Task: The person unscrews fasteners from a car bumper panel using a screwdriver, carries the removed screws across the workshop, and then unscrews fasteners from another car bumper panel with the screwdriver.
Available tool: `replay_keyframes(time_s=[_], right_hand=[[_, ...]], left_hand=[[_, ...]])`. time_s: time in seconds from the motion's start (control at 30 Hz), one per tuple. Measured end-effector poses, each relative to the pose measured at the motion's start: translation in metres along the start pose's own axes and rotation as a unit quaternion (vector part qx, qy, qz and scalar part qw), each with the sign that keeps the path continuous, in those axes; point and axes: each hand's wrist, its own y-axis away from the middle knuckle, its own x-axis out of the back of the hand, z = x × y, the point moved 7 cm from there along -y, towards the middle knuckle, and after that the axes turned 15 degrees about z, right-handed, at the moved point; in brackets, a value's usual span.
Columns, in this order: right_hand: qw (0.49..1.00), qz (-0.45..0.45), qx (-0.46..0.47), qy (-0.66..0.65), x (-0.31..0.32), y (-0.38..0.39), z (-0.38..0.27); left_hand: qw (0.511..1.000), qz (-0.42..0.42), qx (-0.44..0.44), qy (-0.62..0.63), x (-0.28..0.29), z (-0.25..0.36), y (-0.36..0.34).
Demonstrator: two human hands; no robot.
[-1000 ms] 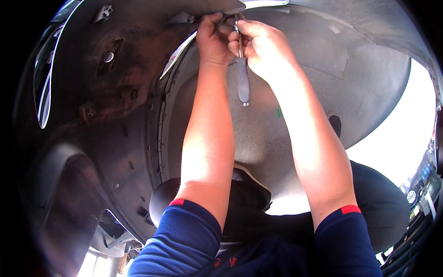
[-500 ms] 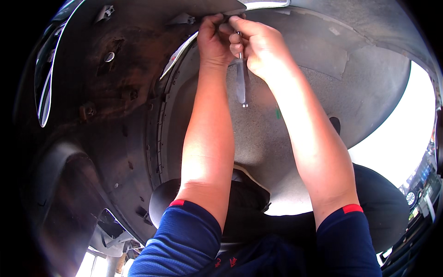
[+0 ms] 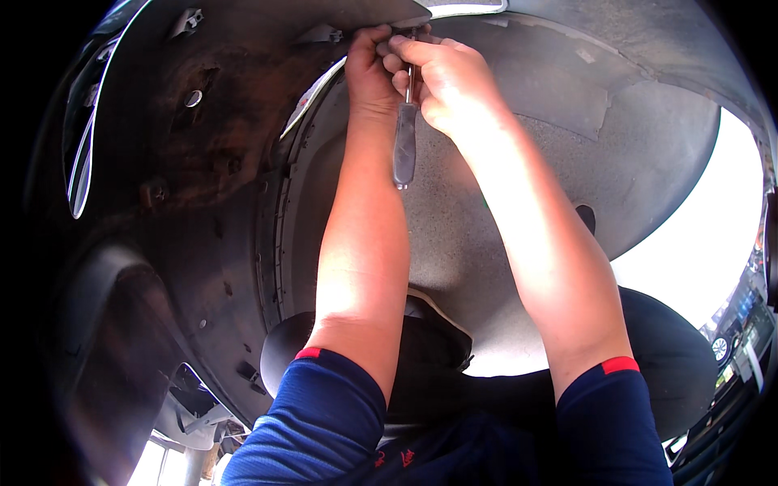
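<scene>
Both hands work at the liner (image 3: 519, 202) top: the right hand (image 3: 446, 77) clamps a screwdriver (image 3: 404, 146), the left hand (image 3: 369, 69) is closed beside its tip. Next it likely needs steady turning.

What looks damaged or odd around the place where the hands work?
The metal panel left of the left hand is brown with rust and pitted. The grey liner beside it looks whole. The right hand holds a tool.
</scene>
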Motion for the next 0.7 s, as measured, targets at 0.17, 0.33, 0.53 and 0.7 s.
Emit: replay_keyframes(time_s=[0.17, 0.33, 0.53, 0.7], right_hand=[[0.998, -0.031, -0.010, -0.059, 0.004, -0.008, -0.003], [0.997, -0.022, -0.023, -0.076, 0.009, -0.005, -0.007], [1.000, 0.013, 0.017, -0.020, 0.004, -0.006, -0.013], [0.996, 0.066, 0.044, 0.038, -0.003, -0.001, -0.015]], left_hand=[[0.999, -0.029, 0.025, -0.001, -0.008, -0.005, 0.009], [0.992, -0.061, 0.103, 0.037, -0.003, -0.009, 0.007], [0.992, -0.076, 0.092, 0.034, -0.005, -0.009, 0.003], [0.988, -0.078, 0.101, 0.085, 0.008, -0.005, -0.004]])
